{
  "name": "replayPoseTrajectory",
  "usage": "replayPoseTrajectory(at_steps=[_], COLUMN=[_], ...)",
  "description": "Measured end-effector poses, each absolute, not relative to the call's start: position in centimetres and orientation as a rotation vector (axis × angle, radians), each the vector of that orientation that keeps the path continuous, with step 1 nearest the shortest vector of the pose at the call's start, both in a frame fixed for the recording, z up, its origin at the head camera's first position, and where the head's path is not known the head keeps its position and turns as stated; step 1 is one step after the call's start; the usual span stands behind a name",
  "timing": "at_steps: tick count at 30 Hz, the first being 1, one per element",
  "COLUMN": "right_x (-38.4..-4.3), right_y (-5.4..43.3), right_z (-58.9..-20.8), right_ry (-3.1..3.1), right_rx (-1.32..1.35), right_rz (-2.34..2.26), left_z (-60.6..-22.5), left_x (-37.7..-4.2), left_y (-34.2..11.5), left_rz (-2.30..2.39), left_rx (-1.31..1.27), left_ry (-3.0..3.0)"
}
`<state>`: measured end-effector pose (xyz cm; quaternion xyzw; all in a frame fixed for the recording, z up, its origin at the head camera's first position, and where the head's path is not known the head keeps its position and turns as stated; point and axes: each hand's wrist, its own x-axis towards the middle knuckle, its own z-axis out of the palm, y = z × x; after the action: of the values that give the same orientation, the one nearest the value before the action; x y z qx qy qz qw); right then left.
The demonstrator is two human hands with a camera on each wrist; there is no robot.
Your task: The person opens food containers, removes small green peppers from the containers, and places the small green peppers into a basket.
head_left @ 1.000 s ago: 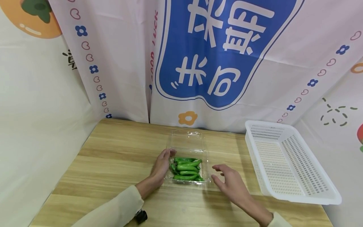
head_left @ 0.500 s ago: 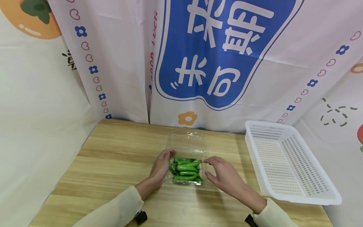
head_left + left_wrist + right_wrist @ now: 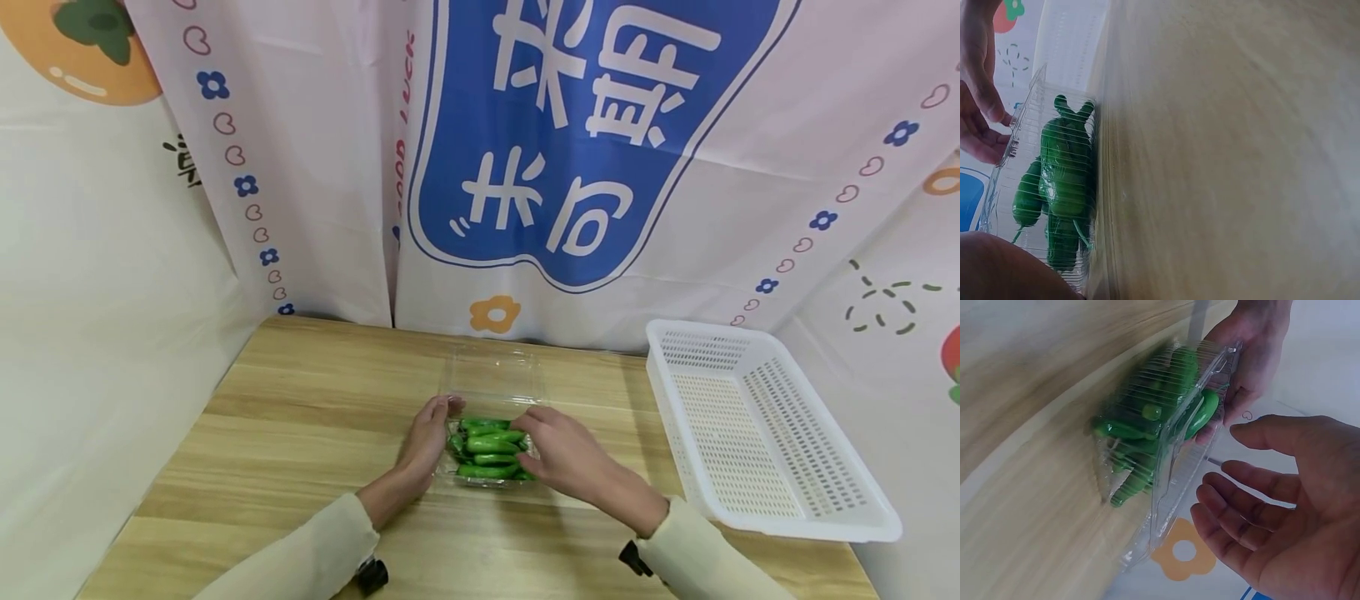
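Well, far L is a white cloth wall (image 3: 112,217) w/ a big orange fruit pic (image 3: 97,50). Next comes the L sleeve (image 3: 300,550), pale, w/ a small black thing (image 3: 371,575) by the wrist. The L hand (image 3: 425,437) lies along the L side of a clear plastic box (image 3: 487,482), its fingers up by the back L corner; they rest flat-ish on the side, & I can't tell what its thumb does. The box sits on the wood table (image 3: 315,417), about mid, & green chili peppers (image 3: 491,446) lie in it in a pile, most of them side by side. Its clear lid (image 3: 495,375) is flipped back, toward the back cloth (image 3: 337,167). Behind that, the cloth has an orange flower (image 3: 497,315) & a big blue patch (image 3: 562,150) w/ white signs. Then the R hand (image 3: 558,450) is at the R side of the box, fingertips over the R end of the chilies in the head view. Its fingers are spread & a bit bent, w/ a gap btwn thumb & the rest; R wrist view shows it pinching nothing. Can't tell if any tip touches the box rim. The R sleeve (image 3: 701,550) is pale too, w/ another black bit (image 3: 635,558). Far R on the table: a white plastic basket (image 3: 727,442) w/ lots of little holes, well apart from the box.
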<state>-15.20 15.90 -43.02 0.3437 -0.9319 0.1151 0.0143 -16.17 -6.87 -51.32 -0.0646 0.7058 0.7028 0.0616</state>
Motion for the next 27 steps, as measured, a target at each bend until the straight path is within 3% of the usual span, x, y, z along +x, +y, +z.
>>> replayPoseTrajectory(at_steps=[27], right_x=[-16.9], right_y=[11.8], right_z=[-44.9], right_ry=[-2.929], right_rx=[1.18], right_rz=[0.195], left_z=[-51.2], left_x=[-16.1], left_y=[-6.9], left_rz=[2.118], left_rx=[-0.226], left_ry=[2.124])
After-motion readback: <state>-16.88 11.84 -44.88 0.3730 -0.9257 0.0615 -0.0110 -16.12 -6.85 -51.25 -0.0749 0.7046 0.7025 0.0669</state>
